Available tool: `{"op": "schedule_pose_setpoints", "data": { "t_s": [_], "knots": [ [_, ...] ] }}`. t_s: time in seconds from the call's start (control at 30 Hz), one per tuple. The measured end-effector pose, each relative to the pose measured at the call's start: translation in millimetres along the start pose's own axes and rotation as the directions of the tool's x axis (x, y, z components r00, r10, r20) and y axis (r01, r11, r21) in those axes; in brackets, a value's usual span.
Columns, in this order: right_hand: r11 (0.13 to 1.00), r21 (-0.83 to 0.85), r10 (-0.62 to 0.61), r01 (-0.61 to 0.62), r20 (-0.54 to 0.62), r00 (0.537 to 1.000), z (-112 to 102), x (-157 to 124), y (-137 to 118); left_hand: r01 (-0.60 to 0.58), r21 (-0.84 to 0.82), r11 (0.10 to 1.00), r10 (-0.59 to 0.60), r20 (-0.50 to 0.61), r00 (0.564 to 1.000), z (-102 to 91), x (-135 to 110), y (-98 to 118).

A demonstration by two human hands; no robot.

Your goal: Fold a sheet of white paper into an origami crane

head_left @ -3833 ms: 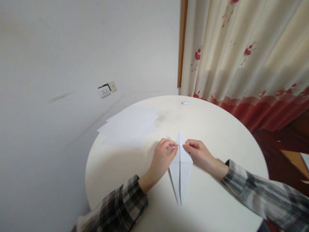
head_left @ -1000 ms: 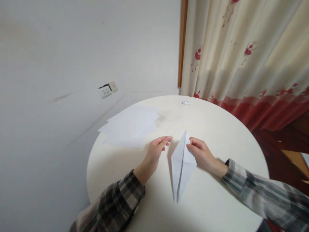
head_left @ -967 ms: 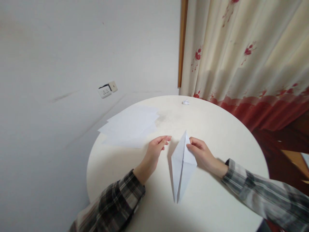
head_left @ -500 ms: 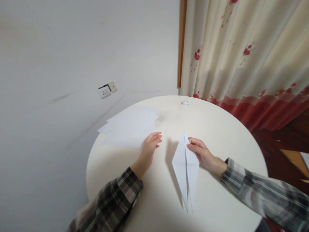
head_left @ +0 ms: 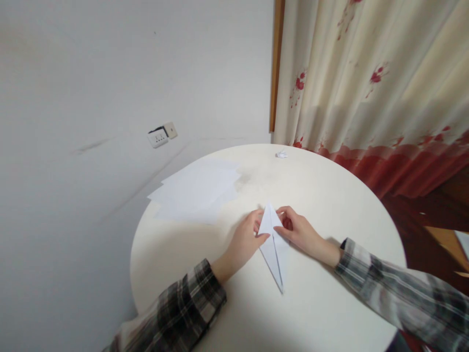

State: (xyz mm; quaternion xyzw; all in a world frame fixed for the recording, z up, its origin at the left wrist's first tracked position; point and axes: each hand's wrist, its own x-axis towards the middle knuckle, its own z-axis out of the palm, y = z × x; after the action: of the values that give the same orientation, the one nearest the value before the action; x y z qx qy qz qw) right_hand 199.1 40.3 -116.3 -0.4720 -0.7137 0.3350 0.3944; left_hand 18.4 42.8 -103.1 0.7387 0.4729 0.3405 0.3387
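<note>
Grips of left hand (head_left: 245,240) and right hand (head_left: 298,233) pinched folded paper (head_left: 274,250) mid-frame; uneven pressure might skew its crease.

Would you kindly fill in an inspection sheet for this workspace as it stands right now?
Surface: round white table, with a faint smudge beside the sheets.
Work things: folded paper, a long kite-like shape on the table, its narrow tip toward the person.
Clutter: loose sheets fanned out at the table's far left; crumpled scrap near the far rim.
Hands: left hand pinches the paper's upper left edge; right hand pinches its upper right edge.
Cables: nothing seen.
Surroundings: white wall with a wall socket; flowered curtain on the right.
</note>
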Motion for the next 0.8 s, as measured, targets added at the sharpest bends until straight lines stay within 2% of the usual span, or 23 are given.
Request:
{"op": "schedule_pose_setpoints", "data": {
  "t_s": [0.07, 0.13, 0.23, 0.3, 0.37, 0.43, 0.67, 0.8],
  "knots": [
    [0.974, -0.193, -0.121, 0.119, 0.005, 0.993, -3.0, -1.3, 3.4, -0.153, 0.225, 0.962, 0.162, -0.021, 0.987, 0.5, -6.6, -1.2],
    [0.922, -0.305, -0.25, 0.238, 0.001, 0.968, -6.2, -2.0, 6.1, -0.24, 0.373, 0.896, 0.261, -0.008, 0.965, 1.0, -12.5, -1.0],
    [0.853, -0.376, -0.357, 0.363, 0.089, 0.93, -9.8, -1.9, 9.8, -0.37, 0.472, 0.8, 0.356, 0.124, 0.926, 2.0, -17.1, -4.2],
    [0.827, -0.384, -0.357, 0.411, 0.205, 0.911, -11.5, -1.4, 12.6, -0.447, 0.47, 0.762, 0.377, 0.239, 0.895, 1.9, -18.0, -9.2],
    [0.823, -0.376, -0.327, 0.426, 0.299, 0.896, -13.7, -0.6, 15.0, -0.469, 0.454, 0.758, 0.37, 0.294, 0.881, 0.3, -19.2, -13.9],
    [0.836, -0.354, -0.304, 0.419, 0.338, 0.891, -17.0, 0.6, 16.2, -0.484, 0.425, 0.765, 0.37, 0.324, 0.871, -2.9, -22.1, -16.1],
    [0.912, -0.138, -0.34, 0.387, 0.275, 0.899, -29.3, 6.1, 16.7, -0.608, 0.274, 0.746, 0.408, 0.533, 0.741, -11.8, -43.7, -7.4],
    [0.924, -0.093, -0.332, 0.371, 0.285, 0.899, -29.3, 8.1, 21.5, -0.631, 0.225, 0.742, 0.426, 0.569, 0.704, -10.7, -51.3, -3.1]
  ]
}}
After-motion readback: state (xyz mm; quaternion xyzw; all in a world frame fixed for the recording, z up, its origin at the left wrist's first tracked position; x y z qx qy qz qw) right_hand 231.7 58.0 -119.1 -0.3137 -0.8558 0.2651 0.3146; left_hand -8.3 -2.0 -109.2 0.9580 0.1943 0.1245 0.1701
